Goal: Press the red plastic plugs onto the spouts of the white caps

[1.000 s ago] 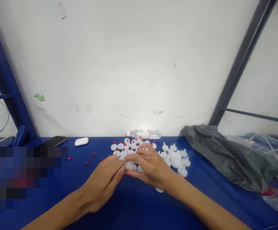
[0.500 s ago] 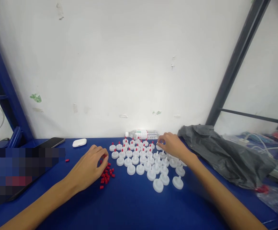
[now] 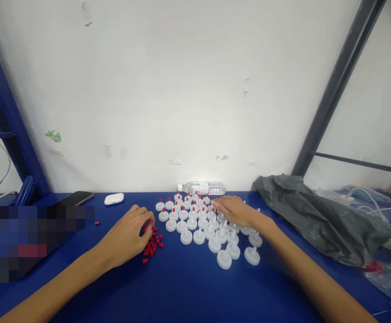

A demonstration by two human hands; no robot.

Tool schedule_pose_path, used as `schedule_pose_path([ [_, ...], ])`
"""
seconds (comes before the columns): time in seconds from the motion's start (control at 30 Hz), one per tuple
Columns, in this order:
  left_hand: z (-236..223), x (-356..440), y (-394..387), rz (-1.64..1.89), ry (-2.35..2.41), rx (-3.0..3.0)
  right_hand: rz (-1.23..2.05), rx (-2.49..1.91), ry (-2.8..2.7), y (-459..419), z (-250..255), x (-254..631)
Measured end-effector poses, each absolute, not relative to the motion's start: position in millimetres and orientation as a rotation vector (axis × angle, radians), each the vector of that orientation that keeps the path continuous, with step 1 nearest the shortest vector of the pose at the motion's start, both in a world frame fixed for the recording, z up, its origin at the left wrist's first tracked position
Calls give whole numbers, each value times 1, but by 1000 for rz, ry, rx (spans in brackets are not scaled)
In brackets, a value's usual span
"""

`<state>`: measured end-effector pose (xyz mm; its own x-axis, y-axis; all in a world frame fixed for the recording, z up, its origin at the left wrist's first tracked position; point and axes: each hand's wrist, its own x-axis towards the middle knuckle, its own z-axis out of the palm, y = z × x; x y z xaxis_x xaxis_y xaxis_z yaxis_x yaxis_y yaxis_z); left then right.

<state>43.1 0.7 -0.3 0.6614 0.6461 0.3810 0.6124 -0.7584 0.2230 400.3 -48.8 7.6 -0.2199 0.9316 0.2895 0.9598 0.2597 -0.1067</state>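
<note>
My left hand (image 3: 133,235) is curled at the edge of a pile of small red caps (image 3: 152,246), thumb and index finger closing around a red cap that is mostly hidden. My right hand (image 3: 233,210) reaches over the white nozzle lids, its fingers stretched out to the left and its palm side hidden. Below it stand several bare white nozzle lids (image 3: 214,244), spouts upward. Toward the back left of the group, several lids with red tips (image 3: 173,214) stand close together. The right fingertips are beside the rightmost red-tipped lids; whether they touch one is unclear.
A clear water bottle (image 3: 204,188) lies along the wall. At the back left are a white earphone case (image 3: 114,198) and a dark phone (image 3: 76,198). A grey plastic bag (image 3: 316,224) covers the right side. One red cap (image 3: 97,223) lies apart on the blue table (image 3: 182,287).
My hands were together at a white lid, then parted. The left went to the red caps and closed its fingers there. The right went to the back right, then shifted left over the lids.
</note>
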Motion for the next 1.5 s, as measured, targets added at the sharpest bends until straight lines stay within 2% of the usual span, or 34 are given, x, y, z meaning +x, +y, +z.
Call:
schedule_pose_path([
  [0.27,14,47,-14,827,998,2753,-272,-1486,-2039,-65,33,376],
  [0.57,7,64,-49,839,643,2910,-327,-864,-2453,-99,16,285],
  [0.7,8,65,-52,822,507,2946,-318,-800,-2449,-103,16,279],
  [0.83,14,66,-53,920,578,2801,-375,-758,-2415,-99,25,287],
  [0.93,19,60,-45,1037,764,2620,-521,-867,-2371,-87,30,309],
  [1.03,24,44,-25,1160,974,2620,-534,-1247,-2218,-68,30,349],
  [1.17,22,30,4,997,1273,2693,-435,-1561,-2094,-48,20,394],
  [1.3,11,31,15,818,1233,2777,-339,-1658,-2162,-43,8,408],
  [1.5,1,36,12,803,1162,2783,-295,-1650,-2159,-52,22,400],
])
